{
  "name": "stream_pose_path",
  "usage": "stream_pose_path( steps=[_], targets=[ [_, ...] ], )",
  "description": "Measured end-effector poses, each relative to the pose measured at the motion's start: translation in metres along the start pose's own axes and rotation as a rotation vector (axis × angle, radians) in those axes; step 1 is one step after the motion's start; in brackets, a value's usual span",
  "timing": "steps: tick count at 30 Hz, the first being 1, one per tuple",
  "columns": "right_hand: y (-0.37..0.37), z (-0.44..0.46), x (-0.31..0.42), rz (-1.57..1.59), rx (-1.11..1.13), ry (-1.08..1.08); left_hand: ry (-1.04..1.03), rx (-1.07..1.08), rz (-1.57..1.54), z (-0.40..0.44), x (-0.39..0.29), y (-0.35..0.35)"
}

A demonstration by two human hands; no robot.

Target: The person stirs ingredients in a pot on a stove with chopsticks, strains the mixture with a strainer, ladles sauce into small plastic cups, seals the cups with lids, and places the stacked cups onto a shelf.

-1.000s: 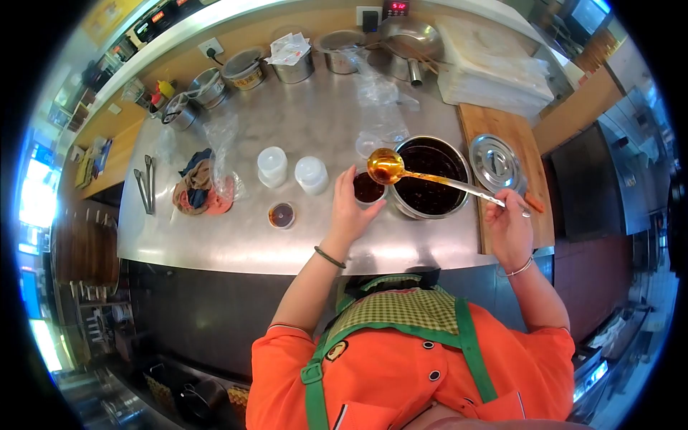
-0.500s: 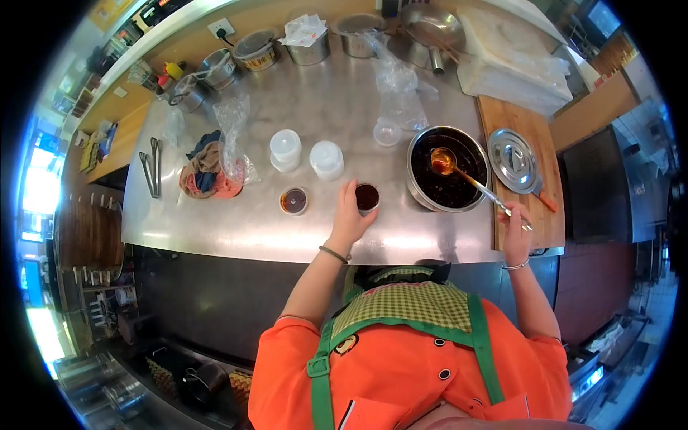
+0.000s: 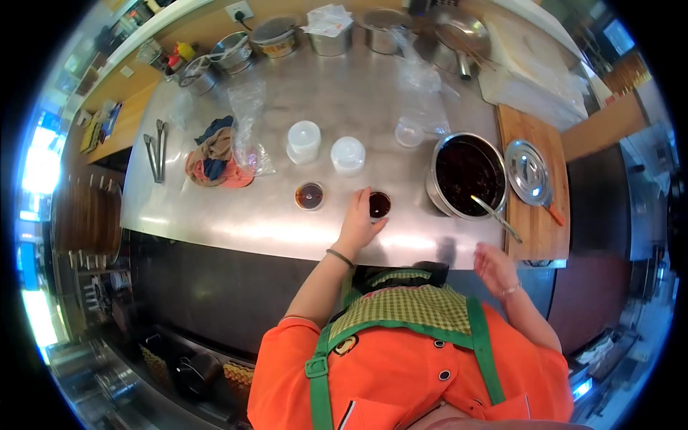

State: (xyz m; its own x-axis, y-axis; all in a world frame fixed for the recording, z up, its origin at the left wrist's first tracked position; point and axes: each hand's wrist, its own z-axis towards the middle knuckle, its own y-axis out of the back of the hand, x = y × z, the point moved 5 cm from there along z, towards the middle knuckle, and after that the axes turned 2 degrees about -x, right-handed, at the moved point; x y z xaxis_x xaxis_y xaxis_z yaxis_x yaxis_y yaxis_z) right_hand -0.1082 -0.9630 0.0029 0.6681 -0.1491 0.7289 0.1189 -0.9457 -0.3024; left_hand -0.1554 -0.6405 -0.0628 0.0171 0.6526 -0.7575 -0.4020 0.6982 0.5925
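My left hand (image 3: 360,226) is closed around a small clear cup of dark sauce (image 3: 379,205) standing on the steel table. Beside it to the left is a second sauce cup (image 3: 309,196). Two stacks of clear plastic cups, one a left stack (image 3: 304,142) and one a right stack (image 3: 348,156), stand behind. My right hand (image 3: 496,269) hangs empty at the table's front edge, fingers apart. Near it, a ladle (image 3: 498,218) leans in the steel pot of dark sauce (image 3: 431,183), its handle over the rim and its bowl hidden in the liquid.
On the right, a pot lid (image 3: 528,172) lies on a wooden board (image 3: 534,240). Cloths (image 3: 218,154), tongs (image 3: 155,152) and a plastic bag (image 3: 247,122) lie left. Several pots and a pan (image 3: 459,36) line the back, near a white foam box (image 3: 534,72).
My right hand has let go of the ladle and drawn back toward me. The ladle's bowl has sunk into the pot. My left hand still holds the same cup.
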Motion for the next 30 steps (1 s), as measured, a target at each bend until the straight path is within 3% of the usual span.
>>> stream_pose_path(
  steps=[1, 2, 4, 7, 9, 14, 19, 22, 26, 28, 30],
  targets=[
    [-0.017, -0.011, -0.002, -0.156, 0.081, -0.195, 0.008, -0.019, 0.004, 0.000, 0.003, 0.002],
    [-0.043, -0.017, 0.007, -0.170, 0.094, -0.197, 0.007, -0.015, -0.012, -0.001, 0.005, 0.004],
    [-0.129, -0.022, 0.035, -0.597, 0.406, 0.187, 0.003, -0.032, -0.024, -0.006, 0.006, 0.010],
    [-0.259, 0.003, 0.069, -1.187, 0.617, 0.911, -0.005, -0.057, 0.021, -0.018, 0.017, 0.015],
    [-0.331, 0.053, 0.059, -1.299, 0.678, 1.095, 0.041, -0.043, 0.009, -0.024, 0.014, 0.025],
    [-0.428, 0.170, 0.010, -1.657, 0.553, 1.137, 0.036, -0.057, 0.009, -0.038, 0.013, 0.034],
    [-0.442, 0.203, -0.004, -1.805, 0.630, 0.770, 0.034, -0.070, -0.007, -0.037, 0.013, 0.040],
    [-0.439, 0.198, -0.004, -1.863, 0.585, 0.818, 0.011, -0.097, -0.004, -0.036, 0.012, 0.040],
    [-0.433, 0.203, -0.006, -1.769, 0.492, 0.984, 0.027, -0.074, -0.011, -0.036, 0.013, 0.040],
    [-0.434, 0.223, -0.007, -1.628, 0.674, 0.773, 0.028, -0.078, 0.003, -0.037, 0.012, 0.040],
    [-0.431, 0.235, -0.003, -1.594, 0.654, 0.754, 0.040, -0.070, 0.017, -0.036, 0.011, 0.041]
  ],
)
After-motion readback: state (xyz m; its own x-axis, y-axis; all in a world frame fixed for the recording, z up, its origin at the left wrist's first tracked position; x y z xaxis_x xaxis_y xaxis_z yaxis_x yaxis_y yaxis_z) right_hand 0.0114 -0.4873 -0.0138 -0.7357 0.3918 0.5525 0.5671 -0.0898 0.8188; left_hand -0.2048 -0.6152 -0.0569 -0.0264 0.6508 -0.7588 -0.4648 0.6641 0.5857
